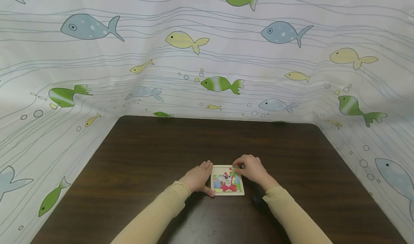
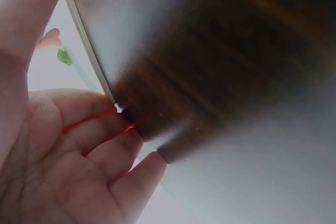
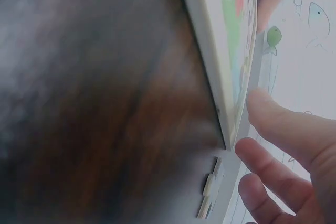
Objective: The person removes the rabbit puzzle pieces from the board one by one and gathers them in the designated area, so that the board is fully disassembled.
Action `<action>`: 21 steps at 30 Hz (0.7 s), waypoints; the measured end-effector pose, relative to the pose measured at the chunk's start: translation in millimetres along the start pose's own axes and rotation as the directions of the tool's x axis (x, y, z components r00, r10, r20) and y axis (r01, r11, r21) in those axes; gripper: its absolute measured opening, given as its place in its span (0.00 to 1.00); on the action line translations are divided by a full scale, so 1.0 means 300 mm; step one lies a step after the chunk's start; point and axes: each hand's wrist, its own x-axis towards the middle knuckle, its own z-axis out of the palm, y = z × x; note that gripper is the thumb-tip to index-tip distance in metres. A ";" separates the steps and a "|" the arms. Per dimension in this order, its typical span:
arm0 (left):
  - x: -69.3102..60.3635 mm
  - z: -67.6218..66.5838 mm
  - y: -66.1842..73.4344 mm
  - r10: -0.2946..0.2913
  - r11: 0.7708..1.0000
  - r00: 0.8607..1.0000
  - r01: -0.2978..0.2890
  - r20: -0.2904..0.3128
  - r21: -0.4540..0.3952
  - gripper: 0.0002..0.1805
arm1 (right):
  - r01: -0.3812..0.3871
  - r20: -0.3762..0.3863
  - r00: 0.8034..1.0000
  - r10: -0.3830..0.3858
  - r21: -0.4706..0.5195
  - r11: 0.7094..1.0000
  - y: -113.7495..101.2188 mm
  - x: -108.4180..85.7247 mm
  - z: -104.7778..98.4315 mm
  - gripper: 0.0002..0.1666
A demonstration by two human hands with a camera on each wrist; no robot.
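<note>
A small jigsaw puzzle (image 1: 227,183) lies flat in a pale frame tray on the dark table. It shows a red and white cartoon animal on green and blue; a pale strip of the tray shows along its upper left part. My left hand (image 1: 199,177) rests along the tray's left edge, thumb at the near corner, spread fingers at the far one. Over the far right corner is my right hand (image 1: 252,168). In the right wrist view its thumb and forefinger stand apart beside the tray's corner, with no piece visible between them.
Beyond the tray corner in the right wrist view, a loose puzzle piece (image 3: 211,188) lies on the table. The dark brown table (image 1: 155,147) surrounds the tray. A white curtain (image 1: 194,21) printed with fish encloses the table's far side and both flanks.
</note>
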 end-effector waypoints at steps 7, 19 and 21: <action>-0.001 -0.004 0.001 -0.004 1.000 1.000 0.004 0.002 -0.008 0.60 | 0.017 0.027 0.999 -0.017 -0.021 1.000 -0.008 0.003 0.000 0.10; -0.006 -0.008 0.003 -0.006 1.000 1.000 0.006 0.010 -0.014 0.60 | 0.025 0.022 0.999 -0.023 -0.080 0.996 -0.022 -0.006 0.001 0.14; -0.006 -0.007 0.002 -0.005 1.000 1.000 0.005 0.008 -0.010 0.60 | 0.022 0.021 1.000 -0.020 -0.087 0.996 -0.023 -0.007 0.003 0.15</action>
